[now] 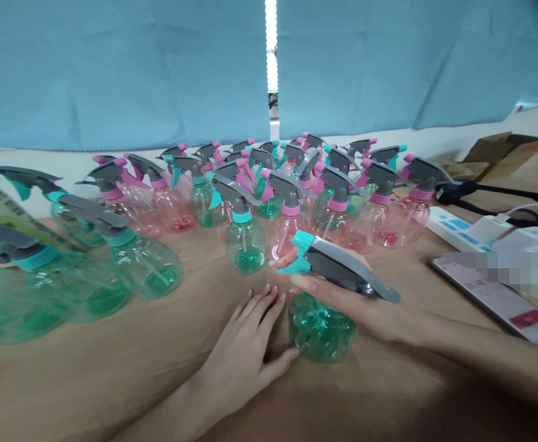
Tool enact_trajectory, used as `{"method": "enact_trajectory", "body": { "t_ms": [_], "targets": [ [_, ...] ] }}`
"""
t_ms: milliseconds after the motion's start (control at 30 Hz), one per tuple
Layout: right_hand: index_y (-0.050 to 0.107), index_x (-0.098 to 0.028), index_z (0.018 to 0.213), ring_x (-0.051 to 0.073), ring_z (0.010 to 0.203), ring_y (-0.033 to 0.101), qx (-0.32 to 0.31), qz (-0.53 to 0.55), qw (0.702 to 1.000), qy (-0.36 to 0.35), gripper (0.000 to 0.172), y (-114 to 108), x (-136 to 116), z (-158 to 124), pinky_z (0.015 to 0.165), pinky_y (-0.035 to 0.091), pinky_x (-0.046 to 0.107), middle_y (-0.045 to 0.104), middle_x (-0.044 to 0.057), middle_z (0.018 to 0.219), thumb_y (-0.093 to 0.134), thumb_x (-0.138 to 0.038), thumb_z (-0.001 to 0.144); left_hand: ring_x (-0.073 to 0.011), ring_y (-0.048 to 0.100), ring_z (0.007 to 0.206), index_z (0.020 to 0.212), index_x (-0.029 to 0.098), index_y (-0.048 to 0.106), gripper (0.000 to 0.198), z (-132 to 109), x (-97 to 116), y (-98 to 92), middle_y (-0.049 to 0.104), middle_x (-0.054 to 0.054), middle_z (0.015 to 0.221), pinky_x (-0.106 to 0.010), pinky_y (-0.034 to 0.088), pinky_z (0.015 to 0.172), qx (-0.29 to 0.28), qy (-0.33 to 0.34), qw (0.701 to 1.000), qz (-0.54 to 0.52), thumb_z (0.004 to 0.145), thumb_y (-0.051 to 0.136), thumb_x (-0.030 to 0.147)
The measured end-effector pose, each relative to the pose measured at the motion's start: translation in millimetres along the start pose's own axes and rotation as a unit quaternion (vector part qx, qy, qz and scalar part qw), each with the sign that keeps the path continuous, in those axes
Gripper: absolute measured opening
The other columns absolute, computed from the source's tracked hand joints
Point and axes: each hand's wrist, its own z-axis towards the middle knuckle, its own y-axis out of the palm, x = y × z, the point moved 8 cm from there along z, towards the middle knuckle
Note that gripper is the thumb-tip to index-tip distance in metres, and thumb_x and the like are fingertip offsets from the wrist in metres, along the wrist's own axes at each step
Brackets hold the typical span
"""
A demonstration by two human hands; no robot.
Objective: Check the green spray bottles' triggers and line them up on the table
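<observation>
My right hand point(370, 313) is wrapped around the neck of a green spray bottle point(322, 331), just under its grey head and turquoise trigger. The bottle stands close in front of me, and its collar is hidden behind my fingers. Palm down on the table, my left hand point(245, 344) lies with its fingers stretched out and holds nothing. Its thumb tip reaches the left side of the bottle or stops just short; I cannot tell which. Just beyond my left fingertips stands another green spray bottle point(247, 248) with a turquoise collar.
Several pink and green spray bottles point(291, 224) crowd the back of the wooden table point(195, 331). More green ones point(147, 270) stand at the left. To the right are a phone point(490, 294), a white power strip point(457, 227) with cables, and a cardboard box point(503, 156). Blue cloth point(112, 73) hangs behind.
</observation>
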Motion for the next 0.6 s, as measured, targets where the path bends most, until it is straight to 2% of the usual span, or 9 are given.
{"method": "enact_trajectory", "body": {
  "t_ms": [100, 233, 433, 600],
  "targets": [
    [0.061, -0.025, 0.093, 0.016, 0.060, 0.056, 0.010, -0.021, 1.000, -0.003, 0.016, -2.1, -0.1, -0.3, 0.053, 0.047, 0.029, 0.062, 0.000, 0.075, 0.055, -0.036, 0.083, -0.0330, 0.041, 0.131, 0.142, 0.019, 0.038, 0.065, 0.5, 0.7, -1.4, 0.045, -0.015, 0.144, -0.052, 0.031, 0.107, 0.007, 0.005, 1.000, -0.005, 0.088, 0.059, 0.046],
    [0.060, -0.025, 0.090, 0.015, 0.063, 0.055, 0.016, -0.019, 1.000, -0.011, 0.012, -2.8, 0.3, -0.8, 0.056, 0.047, 0.028, 0.061, 0.000, 0.079, 0.055, -0.034, 0.083, -0.0328, 0.041, 0.131, 0.142, 0.019, 0.039, 0.064, 1.0, 1.3, -1.1, 0.046, -0.015, 0.143, -0.053, 0.031, 0.107, 0.002, 0.009, 1.000, 0.006, 0.088, 0.058, 0.047],
    [0.061, -0.024, 0.094, 0.014, 0.059, 0.052, 0.012, -0.021, 0.999, -0.028, 0.017, -2.8, 0.3, -0.6, 0.053, 0.046, 0.027, 0.061, 0.000, 0.076, 0.054, -0.035, 0.083, -0.0346, 0.041, 0.131, 0.142, 0.016, 0.039, 0.064, 1.4, 0.4, 1.4, 0.044, -0.018, 0.143, -0.055, 0.033, 0.105, -0.011, 0.005, 1.000, 0.021, 0.088, 0.058, 0.046],
    [0.064, -0.023, 0.097, 0.014, 0.059, 0.054, 0.015, -0.076, 0.997, -0.031, 0.019, -5.1, -4.1, -0.1, 0.053, 0.048, 0.026, 0.062, -0.001, 0.073, 0.055, -0.034, 0.085, -0.0332, 0.040, 0.132, 0.140, 0.015, 0.041, 0.061, 1.0, 0.4, 0.7, 0.044, -0.017, 0.144, -0.053, 0.034, 0.105, -0.005, 0.012, 0.999, 0.033, 0.090, 0.056, 0.047]
  ]
}}
